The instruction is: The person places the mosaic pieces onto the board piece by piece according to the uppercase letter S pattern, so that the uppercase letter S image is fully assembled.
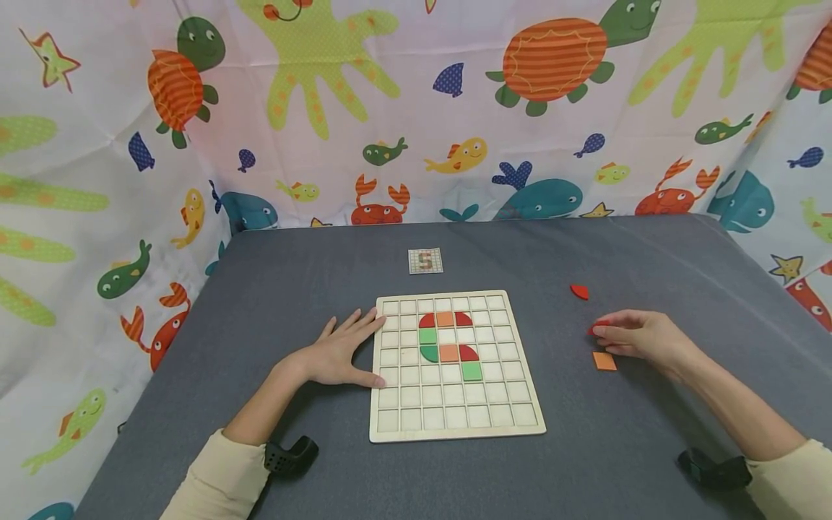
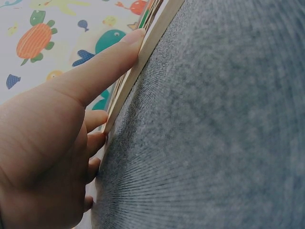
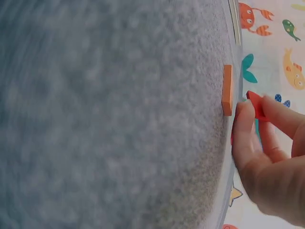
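Note:
A wooden grid board (image 1: 455, 417) lies in the middle of the table. Red, orange and green pieces sit in its upper cells, among them a green square (image 1: 471, 371). My left hand (image 1: 334, 354) is spread at the board's left side, thumb and fingertips touching its edge (image 2: 131, 78). To the right of the board, my right hand (image 1: 640, 339) pinches a red piece (image 3: 256, 104) between thumb and fingers, which partly hide it. An orange square (image 1: 604, 361) lies on the table just below that hand, and a red quarter-circle (image 1: 579, 292) lies beyond it.
Behind the board lies a small pattern card (image 1: 425, 261). Grey cloth covers the table (image 1: 312, 267). A curtain printed with sea animals (image 1: 416, 94) hangs along the back and sides. A black band (image 1: 291, 456) is on the left wrist.

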Tool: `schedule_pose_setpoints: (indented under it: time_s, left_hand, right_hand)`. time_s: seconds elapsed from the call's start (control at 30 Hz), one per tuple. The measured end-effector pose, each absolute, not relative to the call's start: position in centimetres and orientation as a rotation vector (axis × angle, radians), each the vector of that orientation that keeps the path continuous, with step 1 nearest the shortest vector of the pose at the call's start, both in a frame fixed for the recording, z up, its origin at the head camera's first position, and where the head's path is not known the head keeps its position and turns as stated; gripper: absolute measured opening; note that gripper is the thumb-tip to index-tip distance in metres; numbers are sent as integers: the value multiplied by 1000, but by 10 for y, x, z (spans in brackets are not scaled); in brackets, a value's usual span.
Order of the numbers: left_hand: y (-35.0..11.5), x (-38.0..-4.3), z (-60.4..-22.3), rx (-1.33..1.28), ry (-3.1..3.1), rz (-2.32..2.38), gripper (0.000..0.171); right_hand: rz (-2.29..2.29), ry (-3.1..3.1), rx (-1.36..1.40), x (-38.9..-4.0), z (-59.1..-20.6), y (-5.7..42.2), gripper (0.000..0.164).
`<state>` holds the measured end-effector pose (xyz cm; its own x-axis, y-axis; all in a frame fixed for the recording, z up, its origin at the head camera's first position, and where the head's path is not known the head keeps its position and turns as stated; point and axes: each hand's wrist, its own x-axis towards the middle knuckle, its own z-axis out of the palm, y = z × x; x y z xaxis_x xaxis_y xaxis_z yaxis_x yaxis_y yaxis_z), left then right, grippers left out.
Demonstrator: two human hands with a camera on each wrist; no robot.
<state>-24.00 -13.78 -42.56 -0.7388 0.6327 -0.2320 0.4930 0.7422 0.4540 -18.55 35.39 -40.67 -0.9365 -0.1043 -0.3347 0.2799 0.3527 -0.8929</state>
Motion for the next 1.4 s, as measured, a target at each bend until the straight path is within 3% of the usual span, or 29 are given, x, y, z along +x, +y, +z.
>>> schedule_pose_setpoints:
  time_s: [0.17, 0.43, 0.7, 0.9, 1.13, 1.4]
  left_hand:
    - [-138, -240, -426, 865, 2570, 523, 107]
    - [-138, -241, -427, 873, 2575, 515, 107]
    - [-138, -241, -427, 872, 2570, 511, 107]
    - [-138, -240, -426, 868, 2573, 514, 107]
    - [-138, -240, -426, 879, 2567, 534, 107]
    - [-139, -240, -426, 884, 2565, 539, 107]
  right_hand:
    - [-1775, 2143, 136, -187, -407, 348, 28]
    - [-1754, 2149, 38, -188, -407, 333, 44]
    - [-1779, 2084, 0, -190, -407, 323, 37]
    - [-1800, 2032, 35, -192, -407, 316, 53]
    - [-2051, 1661, 61, -195, -408, 312, 24]
    - [-2239, 1367, 218, -197, -407, 310, 32]
